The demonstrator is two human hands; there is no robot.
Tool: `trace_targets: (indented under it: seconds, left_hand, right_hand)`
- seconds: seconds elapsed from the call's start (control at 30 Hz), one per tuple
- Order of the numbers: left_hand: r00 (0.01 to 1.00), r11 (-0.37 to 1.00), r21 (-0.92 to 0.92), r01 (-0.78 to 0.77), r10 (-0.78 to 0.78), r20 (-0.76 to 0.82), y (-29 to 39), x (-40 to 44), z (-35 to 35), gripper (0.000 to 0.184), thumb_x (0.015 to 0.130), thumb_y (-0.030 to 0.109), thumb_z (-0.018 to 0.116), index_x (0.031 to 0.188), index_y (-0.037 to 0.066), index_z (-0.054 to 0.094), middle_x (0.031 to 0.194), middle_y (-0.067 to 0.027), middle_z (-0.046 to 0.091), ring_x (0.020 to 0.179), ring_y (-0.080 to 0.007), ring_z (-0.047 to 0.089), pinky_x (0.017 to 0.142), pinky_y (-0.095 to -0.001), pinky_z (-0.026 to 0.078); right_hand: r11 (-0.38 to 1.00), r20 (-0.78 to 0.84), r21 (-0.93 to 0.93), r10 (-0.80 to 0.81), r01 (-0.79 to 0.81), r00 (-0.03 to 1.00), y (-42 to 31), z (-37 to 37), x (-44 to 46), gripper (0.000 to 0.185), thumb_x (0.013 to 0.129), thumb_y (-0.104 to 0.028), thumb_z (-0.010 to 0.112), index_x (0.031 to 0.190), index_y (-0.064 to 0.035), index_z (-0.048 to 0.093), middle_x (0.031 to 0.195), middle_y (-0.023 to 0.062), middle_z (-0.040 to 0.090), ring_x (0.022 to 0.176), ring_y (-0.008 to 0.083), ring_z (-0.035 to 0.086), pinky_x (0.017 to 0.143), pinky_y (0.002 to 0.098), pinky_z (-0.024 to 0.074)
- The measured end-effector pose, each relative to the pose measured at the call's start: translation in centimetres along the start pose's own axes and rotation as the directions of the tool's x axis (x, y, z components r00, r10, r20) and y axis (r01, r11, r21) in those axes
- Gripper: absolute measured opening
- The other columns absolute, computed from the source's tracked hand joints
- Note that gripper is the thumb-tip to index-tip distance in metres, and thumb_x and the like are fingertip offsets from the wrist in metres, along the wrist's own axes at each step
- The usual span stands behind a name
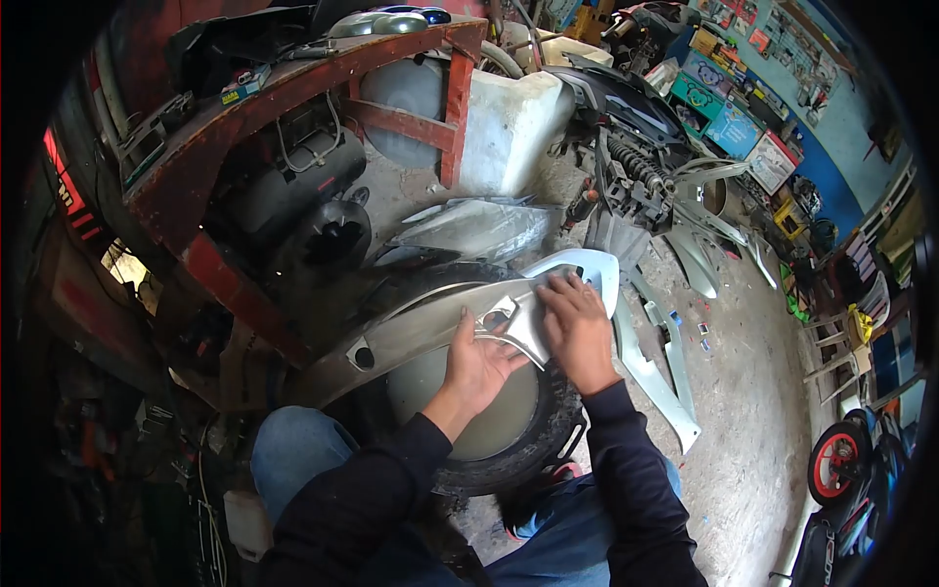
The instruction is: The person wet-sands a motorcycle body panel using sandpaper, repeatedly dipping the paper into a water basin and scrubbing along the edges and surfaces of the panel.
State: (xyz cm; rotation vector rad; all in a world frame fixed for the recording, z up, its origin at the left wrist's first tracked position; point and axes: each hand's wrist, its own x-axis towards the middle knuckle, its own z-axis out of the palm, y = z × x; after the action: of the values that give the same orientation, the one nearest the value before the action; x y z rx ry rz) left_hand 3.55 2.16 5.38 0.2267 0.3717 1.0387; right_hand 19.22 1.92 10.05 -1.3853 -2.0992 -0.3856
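A long silver-grey motorcycle body panel (423, 318) lies slantwise over a tyre (558, 416) with cloudy water (469, 430) inside its ring. My left hand (476, 374) grips the panel's lower edge near a round cutout, thumb up against it and fingers underneath. On the panel's right end rests my right hand (579, 333), back upward, its fingers bent and pressed together on the surface. Whatever lies under those fingertips, if anything, is hidden. Just beyond that hand is a white curved panel (597, 262).
A red wooden bench (406, 44) stands at the left over a dark tank (311, 181). Pale panels (650, 377) lie on the concrete floor to the right. A partly stripped motorcycle (636, 161) is ahead, beside a white basin (509, 127). A red-rimmed wheel (838, 463) shows at far right.
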Motion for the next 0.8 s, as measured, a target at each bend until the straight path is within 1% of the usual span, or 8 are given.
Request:
trace_targets:
  seconds: [0.13, 0.2, 0.33, 0.47, 0.6, 0.67, 0.73, 0.8]
  left_hand:
    - [0.999, 0.999, 0.023, 0.048, -0.048, 0.012, -0.4, 0.1, -1.2, 0.060, 0.105, 0.055, 0.024, 0.130, 0.008, 0.050, 0.126, -0.0094, 0.059, 0.121, -0.0327, 0.056, 0.108, -0.0601, 0.038]
    - [0.999, 0.999, 0.023, 0.041, -0.041, -0.006, -0.6, -0.5, -0.7, 0.060, 0.104, 0.056, 0.025, 0.130, 0.008, 0.050, 0.126, -0.0100, 0.058, 0.121, -0.0325, 0.056, 0.108, -0.0596, 0.038]
    - [0.996, 0.994, 0.053, 0.091, -0.092, 0.001, -1.1, -0.2, -1.2, 0.059, 0.104, 0.055, 0.025, 0.129, 0.008, 0.049, 0.129, -0.0094, 0.056, 0.127, -0.0328, 0.052, 0.109, -0.0596, 0.037]
    - [0.998, 0.997, 0.053, 0.056, -0.057, 0.006, -0.6, -0.4, -0.8, 0.054, 0.105, 0.054, 0.026, 0.120, 0.010, 0.051, 0.125, -0.0075, 0.055, 0.123, -0.0314, 0.055, 0.108, -0.0602, 0.037]
    - [0.998, 0.997, 0.065, 0.046, -0.048, 0.030, -1.0, -0.4, -1.3, 0.054, 0.105, 0.051, 0.029, 0.132, 0.007, 0.044, 0.125, -0.0091, 0.049, 0.125, -0.0329, 0.051, 0.108, -0.0587, 0.039]
    - [0.998, 0.998, 0.036, 0.042, -0.043, 0.040, -0.7, -0.3, -1.4, 0.054, 0.105, 0.051, 0.029, 0.133, 0.006, 0.043, 0.124, -0.0092, 0.050, 0.126, -0.0325, 0.051, 0.108, -0.0583, 0.038]
    - [0.998, 0.998, 0.028, 0.055, -0.056, 0.031, -0.8, -0.1, -1.5, 0.053, 0.105, 0.049, 0.031, 0.132, 0.005, 0.044, 0.123, -0.0092, 0.050, 0.127, -0.0326, 0.051, 0.109, -0.0578, 0.038]
    - [0.997, 0.995, 0.073, 0.066, -0.069, 0.044, -1.1, 0.2, -2.6, 0.048, 0.106, 0.046, 0.031, 0.125, 0.006, 0.049, 0.121, -0.0065, 0.056, 0.123, -0.0332, 0.055, 0.108, -0.0596, 0.038]
  right_hand:
    - [0.976, -0.016, 0.208, -0.066, 0.068, 0.998, -1.0, 0.6, 0.2, 0.027, 0.081, -0.001, 0.060, 0.108, 0.0012, 0.065, 0.108, 0.0191, 0.064, 0.106, 0.0378, 0.061, 0.096, 0.0445, 0.0468]
    - [0.956, 0.024, 0.224, 0.188, -0.188, 0.982, 1.6, 0.7, 0.0, 0.025, 0.080, 0.000, 0.062, 0.106, 0.0019, 0.065, 0.111, 0.0185, 0.064, 0.104, 0.0376, 0.060, 0.093, 0.0444, 0.0482]
    - [0.960, 0.070, 0.277, -0.070, 0.048, 0.995, -1.5, 0.7, 0.1, 0.023, 0.079, 0.001, 0.062, 0.102, 0.0014, 0.063, 0.107, 0.0176, 0.063, 0.104, 0.0361, 0.059, 0.090, 0.0422, 0.0490]
    - [0.966, -0.011, 0.215, 0.153, -0.147, 0.988, 0.6, 1.2, -0.2, 0.022, 0.078, 0.001, 0.062, 0.099, 0.0003, 0.063, 0.104, 0.0168, 0.061, 0.102, 0.0364, 0.058, 0.089, 0.0426, 0.0487]
    - [0.947, 0.049, 0.320, -0.018, 0.001, 0.999, -0.9, 1.6, -0.5, 0.021, 0.079, 0.001, 0.061, 0.100, 0.0017, 0.064, 0.106, 0.0174, 0.062, 0.102, 0.0365, 0.059, 0.090, 0.0429, 0.0489]
    - [0.955, -0.011, 0.252, 0.162, -0.154, 0.987, 0.7, 1.5, -0.7, 0.023, 0.078, 0.001, 0.062, 0.101, 0.0012, 0.065, 0.107, 0.0170, 0.063, 0.103, 0.0359, 0.060, 0.091, 0.0429, 0.0488]
    - [0.943, 0.023, 0.272, 0.192, -0.191, 0.981, 0.9, 2.0, -1.2, 0.027, 0.078, 0.001, 0.062, 0.105, 0.0007, 0.066, 0.110, 0.0165, 0.063, 0.107, 0.0357, 0.060, 0.093, 0.0437, 0.0486]
    - [0.942, 0.051, 0.316, -0.134, 0.111, 0.990, -0.9, 1.4, -1.1, 0.031, 0.078, 0.001, 0.062, 0.109, 0.0007, 0.066, 0.113, 0.0162, 0.063, 0.111, 0.0362, 0.059, 0.096, 0.0428, 0.0482]
